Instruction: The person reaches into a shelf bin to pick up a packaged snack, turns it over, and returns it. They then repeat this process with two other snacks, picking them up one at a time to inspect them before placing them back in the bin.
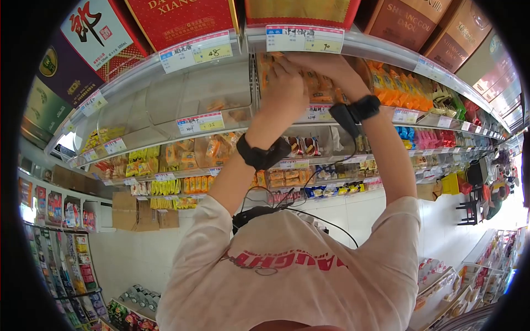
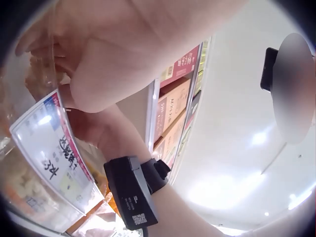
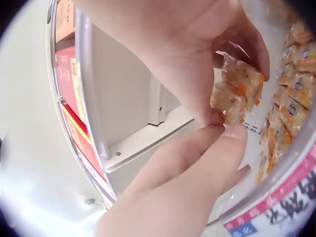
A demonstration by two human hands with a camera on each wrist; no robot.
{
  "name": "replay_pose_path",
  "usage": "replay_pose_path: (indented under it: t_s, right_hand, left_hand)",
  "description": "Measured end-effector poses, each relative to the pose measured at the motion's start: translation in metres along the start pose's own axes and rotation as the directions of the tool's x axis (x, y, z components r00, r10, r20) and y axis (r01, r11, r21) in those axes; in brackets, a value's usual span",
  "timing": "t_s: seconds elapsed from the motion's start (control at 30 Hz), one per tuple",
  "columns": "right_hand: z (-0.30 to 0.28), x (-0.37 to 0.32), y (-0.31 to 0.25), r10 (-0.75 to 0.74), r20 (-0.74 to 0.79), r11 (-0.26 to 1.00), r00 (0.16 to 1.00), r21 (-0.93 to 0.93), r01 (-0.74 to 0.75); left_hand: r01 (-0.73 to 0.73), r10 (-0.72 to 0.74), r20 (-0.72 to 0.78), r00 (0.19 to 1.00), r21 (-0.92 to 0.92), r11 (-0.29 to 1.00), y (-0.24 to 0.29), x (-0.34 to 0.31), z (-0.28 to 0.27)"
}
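Observation:
Two small clear-wrapped snacks with orange print (image 3: 242,83) are between the hands in the right wrist view. My right hand (image 3: 182,54) curls its fingers round them from above. From below, my left hand (image 3: 173,190) pinches at their lower edge with its fingertips. Both hands, left (image 1: 284,88) and right (image 1: 331,69), are inside a clear shelf bin in the head view, the right forearm reaching in from the right. More such snacks (image 3: 291,101) lie in the bin. The left wrist view shows my left palm (image 2: 118,49) close up, hiding most of its grip.
A price label (image 2: 54,148) is on the bin's front. Boxed bottles (image 1: 185,22) stand on the shelf above. Left of the hands is a nearly bare bin (image 1: 193,83); orange packets (image 1: 397,88) fill one on the right. Lower tiers hold more snacks (image 1: 165,187). Black cables (image 1: 326,220) hang below the arms.

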State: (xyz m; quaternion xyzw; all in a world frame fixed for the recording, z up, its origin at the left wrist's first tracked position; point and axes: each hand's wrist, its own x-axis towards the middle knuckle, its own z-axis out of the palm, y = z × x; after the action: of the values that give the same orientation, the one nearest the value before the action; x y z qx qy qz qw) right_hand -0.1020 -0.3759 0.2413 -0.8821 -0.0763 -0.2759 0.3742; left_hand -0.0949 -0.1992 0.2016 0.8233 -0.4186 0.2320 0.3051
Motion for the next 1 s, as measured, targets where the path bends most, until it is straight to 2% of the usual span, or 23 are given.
replay_pose_path:
  t_s: [0.03, 0.13, 0.27, 0.3, 0.37, 0.47, 0.57, 0.67, 0.87, 0.97, 1.0]
  right_hand:
    - [0.002, 0.012, -0.002, 0.029, 0.042, 0.995, 0.999, -0.092, -0.025]
    - [0.004, 0.019, -0.008, 0.257, 0.205, 0.966, 0.944, -0.055, -0.251]
    - [0.009, 0.031, -0.009, 0.261, 0.189, 0.965, 0.947, -0.053, -0.255]
    - [0.011, 0.028, -0.011, 0.262, 0.187, 0.965, 0.947, -0.053, -0.257]
    - [0.01, 0.03, -0.01, 0.265, 0.183, 0.964, 0.947, -0.052, -0.26]
    - [0.014, 0.035, -0.012, 0.266, 0.174, 0.964, 0.948, -0.056, -0.261]
    - [0.018, 0.037, -0.015, 0.27, 0.156, 0.963, 0.95, -0.063, -0.263]
    - [0.018, 0.044, -0.013, 0.279, 0.143, 0.96, 0.95, -0.068, -0.272]
    - [0.006, 0.059, 0.0, 0.28, 0.134, 0.959, 0.951, -0.079, -0.272]
    - [-0.004, 0.051, 0.004, 0.285, 0.123, 0.958, 0.951, -0.078, -0.277]
    - [-0.005, 0.049, 0.003, 0.289, 0.118, 0.957, 0.95, -0.077, -0.281]
  left_hand:
    - [0.017, -0.017, 0.019, 1.0, -0.009, 1.0, -0.003, 0.002, 0.004]
    - [0.048, -0.047, 0.108, 0.993, -0.002, 0.999, -0.006, 0.004, 0.004]
    - [0.082, -0.074, 0.184, 0.98, -0.033, 0.996, -0.009, 0.007, 0.0]
    - [0.134, -0.113, 0.316, 0.942, -0.047, 0.99, -0.003, 0.01, -0.011]
    - [0.244, -0.173, 0.561, 0.809, -0.054, 0.968, 0.017, 0.017, -0.043]
    - [0.157, -0.135, 0.434, 0.891, -0.014, 0.987, 0.009, 0.008, -0.029]
    - [0.122, -0.107, 0.399, 0.911, -0.012, 0.993, 0.004, 0.005, -0.021]
    - [0.165, -0.156, 0.439, 0.885, 0.017, 0.986, 0.01, 0.005, -0.028]
    - [0.139, -0.131, 0.241, 0.962, -0.016, 0.99, 0.008, -0.001, -0.017]
    - [0.139, -0.131, 0.189, 0.973, -0.027, 0.99, 0.008, 0.0, -0.013]
    - [0.172, -0.16, 0.246, 0.956, -0.027, 0.985, 0.011, 0.002, -0.018]
